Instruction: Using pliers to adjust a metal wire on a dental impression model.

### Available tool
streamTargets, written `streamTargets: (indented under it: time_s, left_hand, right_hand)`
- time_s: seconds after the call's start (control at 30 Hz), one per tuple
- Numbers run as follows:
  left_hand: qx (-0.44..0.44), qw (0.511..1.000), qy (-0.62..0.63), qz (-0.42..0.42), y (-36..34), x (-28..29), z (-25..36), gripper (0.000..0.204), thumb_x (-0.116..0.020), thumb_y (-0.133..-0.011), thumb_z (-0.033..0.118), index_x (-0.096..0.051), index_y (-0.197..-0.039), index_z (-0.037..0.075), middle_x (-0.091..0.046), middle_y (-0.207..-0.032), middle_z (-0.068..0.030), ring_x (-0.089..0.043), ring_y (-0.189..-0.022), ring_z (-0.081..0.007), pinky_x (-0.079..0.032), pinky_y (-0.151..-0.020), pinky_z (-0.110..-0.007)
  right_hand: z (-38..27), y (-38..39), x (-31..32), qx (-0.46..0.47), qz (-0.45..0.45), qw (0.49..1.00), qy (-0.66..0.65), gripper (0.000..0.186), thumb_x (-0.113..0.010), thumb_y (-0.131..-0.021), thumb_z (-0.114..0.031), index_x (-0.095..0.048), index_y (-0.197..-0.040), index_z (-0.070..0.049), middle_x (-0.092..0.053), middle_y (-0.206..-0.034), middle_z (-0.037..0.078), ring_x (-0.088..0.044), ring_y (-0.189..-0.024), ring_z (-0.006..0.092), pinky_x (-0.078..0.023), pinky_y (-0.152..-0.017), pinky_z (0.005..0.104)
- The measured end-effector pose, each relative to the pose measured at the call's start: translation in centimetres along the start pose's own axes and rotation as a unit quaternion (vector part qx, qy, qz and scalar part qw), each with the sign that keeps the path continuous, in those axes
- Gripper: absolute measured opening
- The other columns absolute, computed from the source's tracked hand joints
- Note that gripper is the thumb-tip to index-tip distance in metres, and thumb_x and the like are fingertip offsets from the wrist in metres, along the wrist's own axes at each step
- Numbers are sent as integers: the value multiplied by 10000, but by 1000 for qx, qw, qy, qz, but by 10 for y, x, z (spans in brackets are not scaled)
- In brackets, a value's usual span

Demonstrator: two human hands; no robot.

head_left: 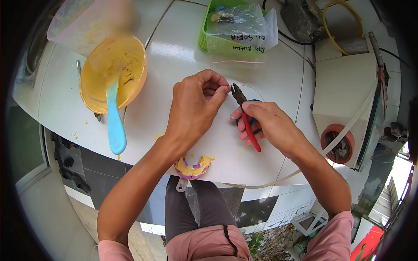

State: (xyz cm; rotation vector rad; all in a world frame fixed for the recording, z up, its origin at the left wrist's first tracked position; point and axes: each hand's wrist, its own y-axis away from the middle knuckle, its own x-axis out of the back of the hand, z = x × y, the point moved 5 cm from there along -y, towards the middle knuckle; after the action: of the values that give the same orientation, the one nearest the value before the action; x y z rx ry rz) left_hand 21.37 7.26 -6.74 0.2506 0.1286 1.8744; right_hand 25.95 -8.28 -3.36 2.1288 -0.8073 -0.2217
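Red-handled pliers [249,129] are held at a thin wire [254,88] above the middle of the white counter [161,69].
The pliers are loosely gripped by the right hand [278,126]; the wire's end appears pinched in the closed fingertips of the left hand [196,102], just beside the pliers' tips. A bowl [90,85] is placed toward the counter's left edge, a green basket [203,37] near its far edge.

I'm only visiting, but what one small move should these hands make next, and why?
Probably ease the tips of the red-handled, dark metal pliers onto the thin, curved, wire-like strand. The right hand holds the pliers with their tips close to the left hand's pinched fingers, which seem to grip the strand's end.
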Motion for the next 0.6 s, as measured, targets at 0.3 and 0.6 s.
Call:
streamTargets:
  time_s: [0.3, 0.6]
  left_hand:
    - [14, 998, 68, 0, 5, -5, 3, 86, -635, -926, 12, -635, -970, -61, -698, -894, -101, -691, -851, -133, -572, -804, -249]
    - [22, 989, 149, 13, 11, -4, 2, 76, -637, -917, -16, -632, -978, -61, -703, -897, -100, -687, -834, -120, -572, -784, -227]
  right_hand:
    - [-4, -3, 1, 20, 42, 996, 78, 402, -463, -1001, -324, -658, -905, 14, -558, -682, 12, -532, -585, 113, -458, -572, 271]
    - [-3, 1, -1, 59, 66, 988, 125, 431, -494, -1002, -361, -653, -859, 13, -593, -649, 71, -546, -571, 135, -442, -577, 315]
